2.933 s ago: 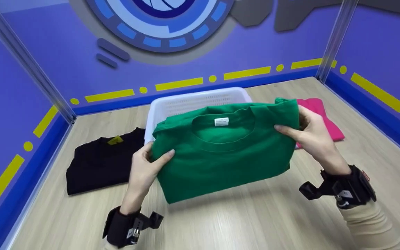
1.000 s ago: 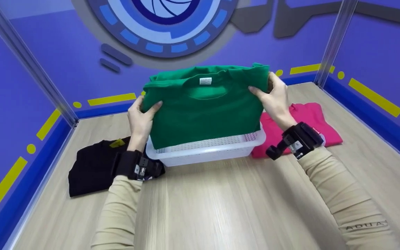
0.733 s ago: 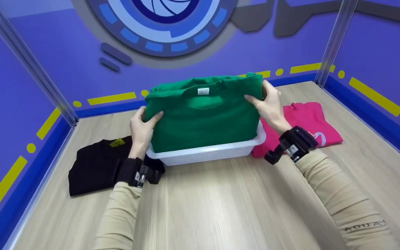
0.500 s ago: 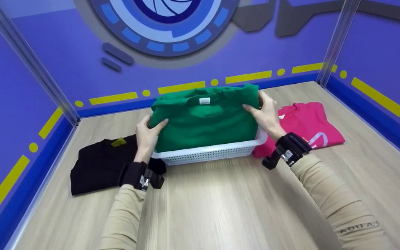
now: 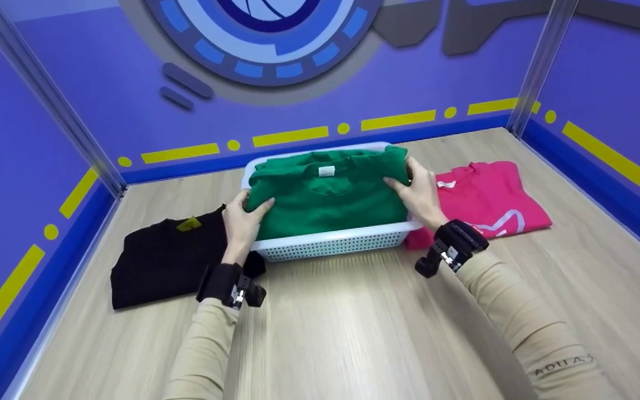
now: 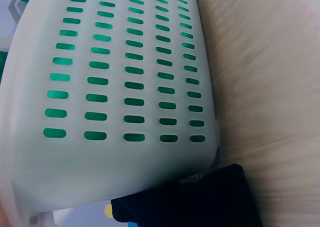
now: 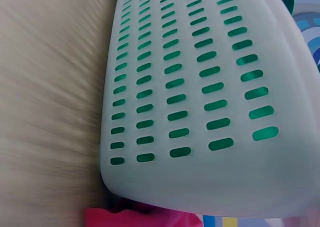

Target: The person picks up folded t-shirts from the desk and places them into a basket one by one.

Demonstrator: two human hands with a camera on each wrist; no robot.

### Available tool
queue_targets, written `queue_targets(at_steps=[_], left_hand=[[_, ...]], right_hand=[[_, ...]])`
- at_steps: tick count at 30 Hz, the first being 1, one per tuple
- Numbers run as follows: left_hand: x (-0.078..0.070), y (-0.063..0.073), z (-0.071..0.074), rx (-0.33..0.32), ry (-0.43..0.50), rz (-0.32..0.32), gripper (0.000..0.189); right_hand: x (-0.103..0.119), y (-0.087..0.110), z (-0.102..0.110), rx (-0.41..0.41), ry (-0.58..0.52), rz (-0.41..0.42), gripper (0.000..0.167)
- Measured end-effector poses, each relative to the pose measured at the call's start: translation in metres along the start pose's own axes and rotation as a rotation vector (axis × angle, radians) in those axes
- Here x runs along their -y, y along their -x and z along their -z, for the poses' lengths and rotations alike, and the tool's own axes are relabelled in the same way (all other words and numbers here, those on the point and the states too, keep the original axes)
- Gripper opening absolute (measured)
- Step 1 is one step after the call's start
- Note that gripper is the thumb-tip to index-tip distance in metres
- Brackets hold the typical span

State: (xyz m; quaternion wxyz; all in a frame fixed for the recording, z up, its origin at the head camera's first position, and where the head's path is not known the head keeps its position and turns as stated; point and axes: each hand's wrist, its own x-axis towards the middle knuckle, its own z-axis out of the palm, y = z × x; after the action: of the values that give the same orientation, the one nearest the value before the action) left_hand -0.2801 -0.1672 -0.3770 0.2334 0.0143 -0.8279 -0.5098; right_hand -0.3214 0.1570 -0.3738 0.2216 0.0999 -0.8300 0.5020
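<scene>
Head view: dark capitals are printed on the tan right sleeve (image 5: 525, 322), perhaps to be read "ADUA", though creases and the angle make this uncertain. Inside the collar of the folded green T-shirt (image 5: 331, 208) a white label (image 5: 326, 171) is seen, its print too small to be read. The T-shirt is pinched at its two sides by the left hand (image 5: 240, 222) and right hand (image 5: 423, 194), thumbs laid on its front. It is held partly inside the white perforated basket (image 5: 331, 244), between a black T-shirt (image 5: 167, 258) with a yellow tag (image 5: 189, 224) and a pink T-shirt (image 5: 492, 194).
</scene>
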Motion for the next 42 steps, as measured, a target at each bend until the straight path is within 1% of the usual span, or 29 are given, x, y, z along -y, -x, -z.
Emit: queue_targets(at_steps=[3,6,11,16,19,21,24,29,32,35,39,42], left_hand=[[0.000,-0.001,0.001,0.009,-0.033,0.004,0.030],[-0.001,-0.002,0.002,0.031,-0.050,0.029,0.035],[-0.006,-0.006,0.002,0.073,-0.066,0.107,0.035],[-0.014,-0.014,-0.005,0.102,-0.074,0.184,0.039],[-0.017,-0.018,-0.012,0.120,-0.128,0.222,0.045],[-0.018,-0.020,-0.015,0.132,-0.170,0.236,0.047],[-0.018,-0.022,-0.018,0.135,-0.221,0.236,0.050],[-0.018,-0.022,-0.017,0.121,-0.250,0.240,0.047],[-0.018,-0.021,-0.016,0.111,-0.248,0.236,0.046],[-0.018,-0.019,-0.015,0.119,-0.222,0.229,0.046],[-0.019,-0.016,-0.014,0.148,-0.180,0.209,0.044],[-0.020,-0.015,-0.014,0.157,-0.166,0.189,0.042]], right_hand=[[0.000,-0.001,-0.001,0.015,0.014,-0.015,0.035],[0.000,-0.003,-0.001,0.032,0.026,-0.040,0.036],[0.002,-0.010,-0.002,0.087,0.052,-0.077,0.041],[0.003,-0.019,-0.004,0.127,0.109,-0.092,0.043],[0.000,-0.023,-0.004,0.126,0.131,-0.121,0.041],[-0.001,-0.024,-0.005,0.133,0.139,-0.140,0.040],[-0.002,-0.025,-0.006,0.161,0.161,-0.141,0.040],[0.001,-0.023,-0.007,0.247,0.221,-0.106,0.047],[0.002,-0.022,-0.006,0.284,0.254,-0.100,0.052],[0.003,-0.021,-0.006,0.307,0.269,-0.091,0.053],[0.003,-0.020,-0.005,0.326,0.253,-0.072,0.051],[0.002,-0.019,-0.005,0.333,0.235,-0.053,0.049]])
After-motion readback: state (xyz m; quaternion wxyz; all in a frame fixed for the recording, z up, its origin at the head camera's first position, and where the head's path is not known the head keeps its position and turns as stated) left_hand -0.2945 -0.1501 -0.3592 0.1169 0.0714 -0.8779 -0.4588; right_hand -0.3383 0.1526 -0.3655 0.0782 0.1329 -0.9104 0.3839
